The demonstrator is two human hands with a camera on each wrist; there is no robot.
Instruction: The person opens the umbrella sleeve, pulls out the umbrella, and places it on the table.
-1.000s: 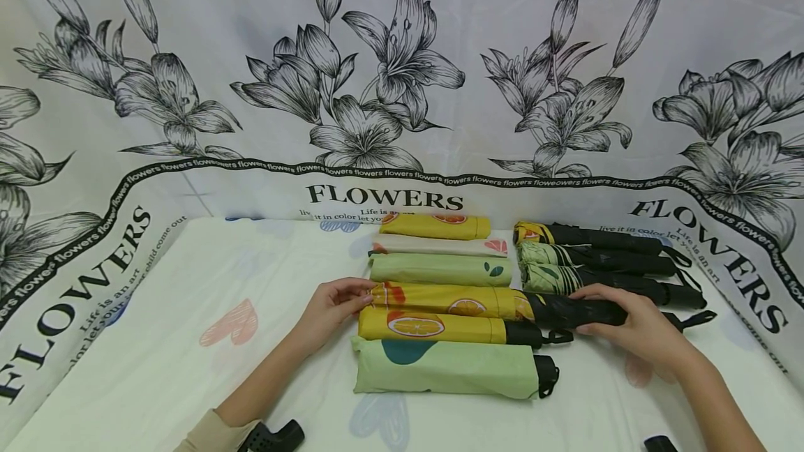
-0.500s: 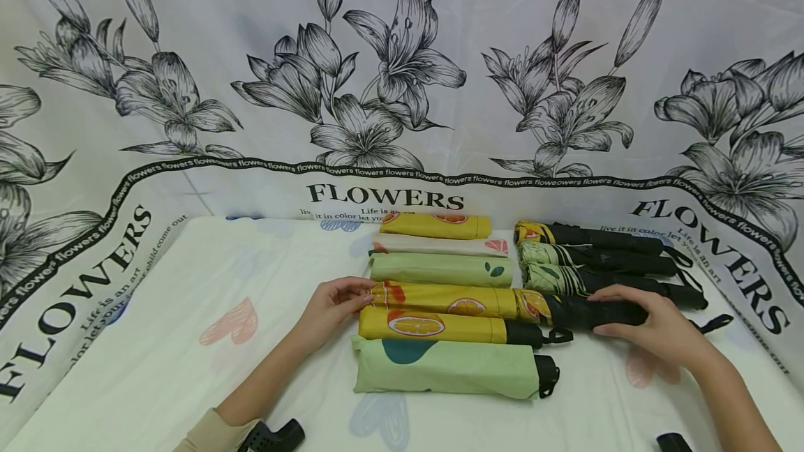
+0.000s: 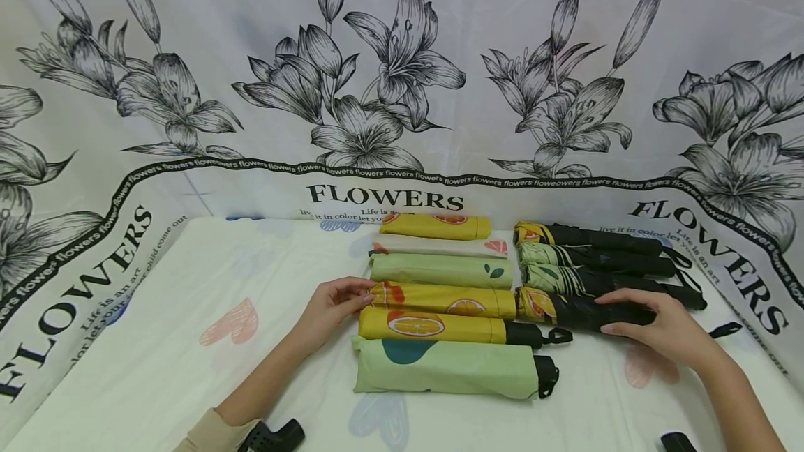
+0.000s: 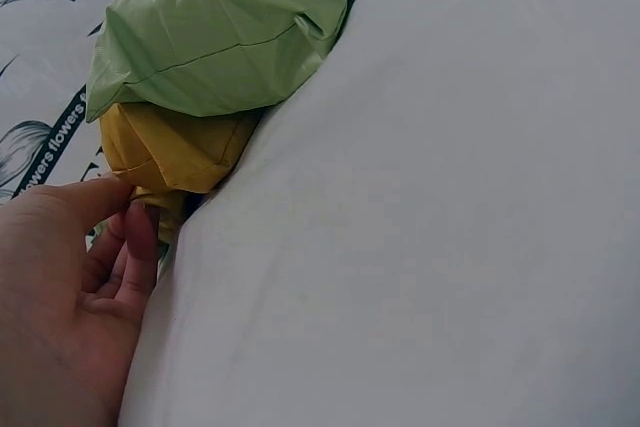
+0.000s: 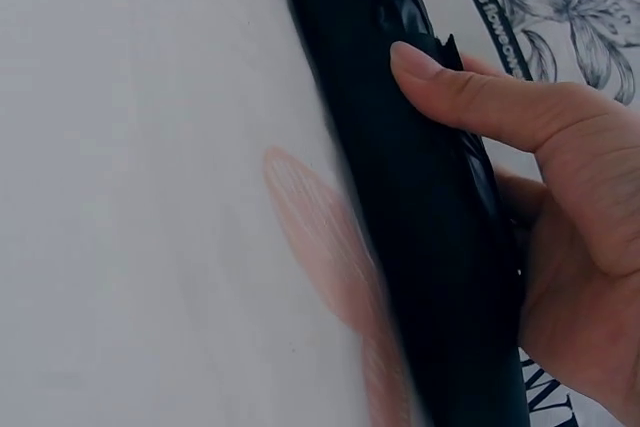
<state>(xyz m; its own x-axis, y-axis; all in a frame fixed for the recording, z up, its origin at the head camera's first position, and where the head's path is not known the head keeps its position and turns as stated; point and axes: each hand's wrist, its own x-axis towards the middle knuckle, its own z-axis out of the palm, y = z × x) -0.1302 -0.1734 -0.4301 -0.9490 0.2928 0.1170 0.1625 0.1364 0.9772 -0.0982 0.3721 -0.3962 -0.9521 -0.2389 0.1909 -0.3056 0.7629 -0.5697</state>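
My right hand [image 3: 659, 323] grips a folded black umbrella [image 3: 574, 311] whose left end shows yellow cloth with orange slices. In the right wrist view, the thumb lies along the dark umbrella [image 5: 400, 177]. My left hand [image 3: 336, 309] pinches the left end of a yellow umbrella sleeve [image 3: 440, 300] printed with orange slices. The sleeve looks flat, and its right end meets the umbrella's yellow end. In the left wrist view, the fingertips hold gathered yellow cloth [image 4: 160, 205]. Just in front lies a sleeved yellow umbrella [image 3: 433, 326], then a sleeved green umbrella [image 3: 446, 367].
Behind the left row lie a green sleeve [image 3: 440, 269], a pale sleeve [image 3: 440, 245] and another yellow sleeve [image 3: 433, 227]. Three bare folded umbrellas [image 3: 609, 264] lie at the back right. A flower-printed curtain [image 3: 402, 75] hangs behind the white tablecloth [image 3: 157, 368].
My right hand has drawn the umbrella rightward, and its orange-slice end has come out of the yellow sleeve. My left hand stays at the sleeve's left end.
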